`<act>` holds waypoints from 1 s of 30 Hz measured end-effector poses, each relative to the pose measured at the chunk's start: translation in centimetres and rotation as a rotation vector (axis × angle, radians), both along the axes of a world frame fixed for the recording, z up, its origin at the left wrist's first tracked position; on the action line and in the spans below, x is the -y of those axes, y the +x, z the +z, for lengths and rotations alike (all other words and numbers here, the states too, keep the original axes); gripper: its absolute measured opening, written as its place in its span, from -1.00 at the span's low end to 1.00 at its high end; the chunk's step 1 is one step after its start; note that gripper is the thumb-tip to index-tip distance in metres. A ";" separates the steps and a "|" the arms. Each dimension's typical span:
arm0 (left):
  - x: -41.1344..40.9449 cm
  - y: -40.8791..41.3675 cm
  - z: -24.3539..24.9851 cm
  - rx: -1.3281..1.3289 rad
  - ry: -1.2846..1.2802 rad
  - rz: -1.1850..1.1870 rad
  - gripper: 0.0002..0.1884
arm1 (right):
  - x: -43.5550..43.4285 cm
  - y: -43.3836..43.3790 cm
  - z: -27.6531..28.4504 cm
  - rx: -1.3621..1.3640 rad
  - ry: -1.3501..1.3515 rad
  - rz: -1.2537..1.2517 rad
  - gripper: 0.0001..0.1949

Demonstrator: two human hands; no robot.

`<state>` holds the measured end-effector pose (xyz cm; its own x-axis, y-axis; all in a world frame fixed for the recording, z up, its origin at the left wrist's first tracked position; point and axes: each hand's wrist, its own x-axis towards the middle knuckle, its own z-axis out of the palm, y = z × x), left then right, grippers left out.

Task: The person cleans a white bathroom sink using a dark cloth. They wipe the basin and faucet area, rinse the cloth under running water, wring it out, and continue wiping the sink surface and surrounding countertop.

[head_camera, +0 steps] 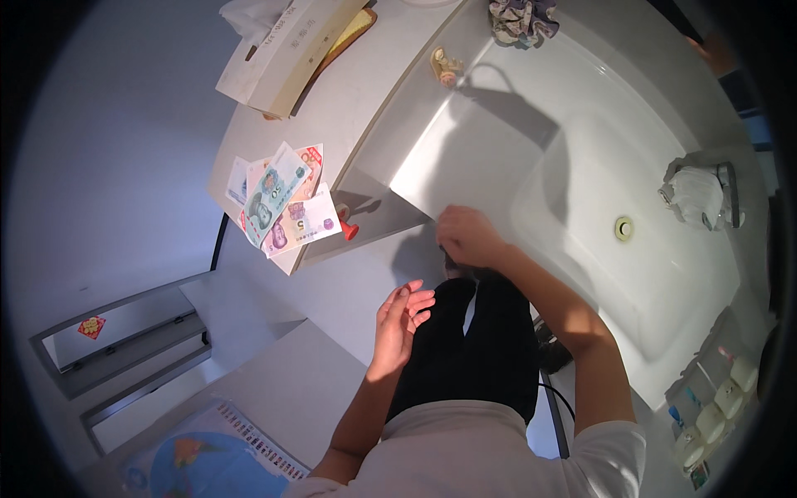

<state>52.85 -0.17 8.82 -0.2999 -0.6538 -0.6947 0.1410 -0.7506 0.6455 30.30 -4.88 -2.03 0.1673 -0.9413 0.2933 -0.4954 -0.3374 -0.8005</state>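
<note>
My left hand [403,320] is held in the air before my dark trousers, its fingers a little curled and apart, with nothing in it. To its right and farther off, my right hand [467,233] is bent with curled fingers above the near edge of the white basin [535,187]; whether it holds something is hidden. Several banknotes [277,193] lie fanned out on the corner of the white counter [348,75], left of my hands. A red knob-like object [350,231] sticks out beside the notes at the counter's side.
A tissue box [280,56] stands at the counter's back. A scrunched patterned cloth [524,22] lies at the basin's far rim, and a white cloth-like bundle [697,193] at its right. Pale toothbrush cups [710,423] stand at lower right; a person's hand [716,53] shows at upper right.
</note>
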 end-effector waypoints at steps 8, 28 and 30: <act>0.4 0.8 -0.1 -0.029 0.037 -0.039 -0.66 | 5.5 2.1 -0.4 -0.177 -0.301 -0.118 -0.84; 1.1 0.6 -0.1 -0.037 0.017 -0.106 -0.64 | -2.4 -0.2 -2.6 -0.228 -0.194 -0.010 -0.57; 1.3 0.4 -0.5 -0.033 0.020 -0.109 -0.62 | -6.2 -2.0 -2.4 -0.118 -0.097 -0.036 -0.55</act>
